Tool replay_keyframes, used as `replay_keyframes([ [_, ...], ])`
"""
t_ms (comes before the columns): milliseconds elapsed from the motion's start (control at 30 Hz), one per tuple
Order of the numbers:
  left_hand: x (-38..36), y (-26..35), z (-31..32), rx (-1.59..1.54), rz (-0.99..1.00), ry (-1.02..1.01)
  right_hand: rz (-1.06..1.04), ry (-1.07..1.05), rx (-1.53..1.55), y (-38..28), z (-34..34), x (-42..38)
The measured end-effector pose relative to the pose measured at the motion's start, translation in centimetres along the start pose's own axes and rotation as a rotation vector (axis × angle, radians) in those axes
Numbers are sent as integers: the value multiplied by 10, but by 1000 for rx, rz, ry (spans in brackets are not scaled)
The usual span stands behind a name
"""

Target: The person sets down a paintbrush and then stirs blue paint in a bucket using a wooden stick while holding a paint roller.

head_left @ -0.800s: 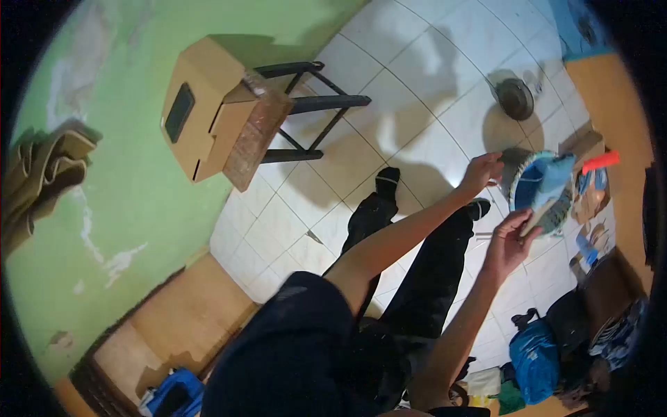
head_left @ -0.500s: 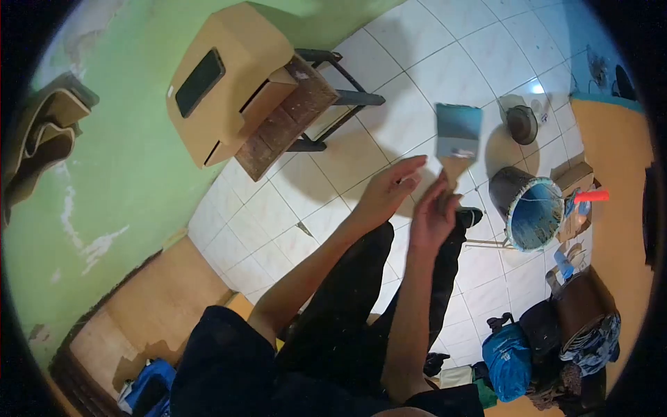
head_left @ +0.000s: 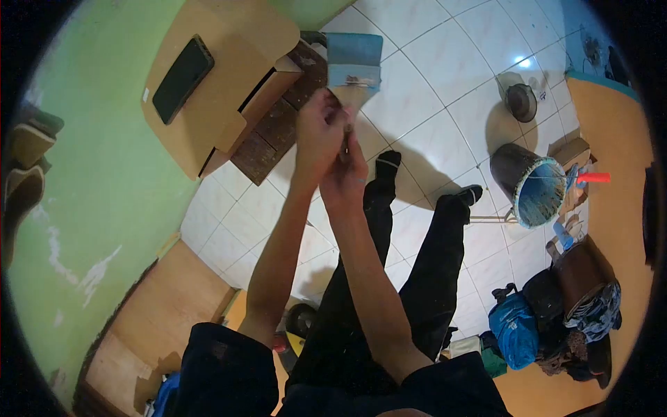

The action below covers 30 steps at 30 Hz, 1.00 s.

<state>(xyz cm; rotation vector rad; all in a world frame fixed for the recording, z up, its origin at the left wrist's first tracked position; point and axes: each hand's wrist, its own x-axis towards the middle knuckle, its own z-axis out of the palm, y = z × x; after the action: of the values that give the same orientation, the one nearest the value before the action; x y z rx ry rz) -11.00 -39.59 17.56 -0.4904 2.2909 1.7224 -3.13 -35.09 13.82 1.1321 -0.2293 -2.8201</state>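
A wide paint brush (head_left: 354, 57) with blue-grey bristles points up in front of me, bristles away from my body. My right hand (head_left: 347, 170) is closed round the lower end of its pale handle. Close against it, my left hand (head_left: 321, 128) is closed with its fingers at the handle; what its fingertips grip, if anything, is hidden and a little blurred. Left of the hands stands a small wooden table (head_left: 267, 142) bearing a cardboard box (head_left: 240, 52), on which a dark phone (head_left: 183, 78) lies.
On the tiled floor (head_left: 424, 76) to the right stand a paint-smeared bucket (head_left: 514, 167) with a red-handled tool (head_left: 594, 178) at its rim and a small dark pot (head_left: 521, 102). Bags (head_left: 514, 330) lie at the lower right. A green wall (head_left: 90, 160) rises at the left.
Both hands and the brush have moved left toward the table. My left hand, apart and open before, has come against my right hand and closed. The legs and feet now show more fully.
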Motion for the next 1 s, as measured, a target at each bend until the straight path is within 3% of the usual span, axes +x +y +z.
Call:
replay_keyframes([
  [133,18,-12,-24,0,-81,-108,-51,-76,-360,1,-3,10],
  [200,22,-15,-32,27,-89,-113,-201,52,-661,6,2,11],
  [367,27,-26,-40,123,-77,-66,-323,140,-804,28,18,17],
  [433,20,-21,-41,301,51,25,-358,161,-845,40,18,19],
  [500,12,-15,-45,491,106,61,-442,204,-1124,52,18,20],
  [533,11,-13,-46,679,162,104,-443,233,-1089,58,17,20],
  [700,8,-6,-45,737,136,104,-519,296,-1025,63,17,23],
  [767,7,-6,-44,742,138,132,-548,207,-1358,52,16,25],
  [900,6,-14,-43,725,122,209,-535,71,-1548,32,15,31],
  [967,4,-18,-42,750,147,229,-449,-41,-1782,19,6,32],
  [1000,2,-22,-41,761,197,264,-233,-24,-1649,8,13,23],
])
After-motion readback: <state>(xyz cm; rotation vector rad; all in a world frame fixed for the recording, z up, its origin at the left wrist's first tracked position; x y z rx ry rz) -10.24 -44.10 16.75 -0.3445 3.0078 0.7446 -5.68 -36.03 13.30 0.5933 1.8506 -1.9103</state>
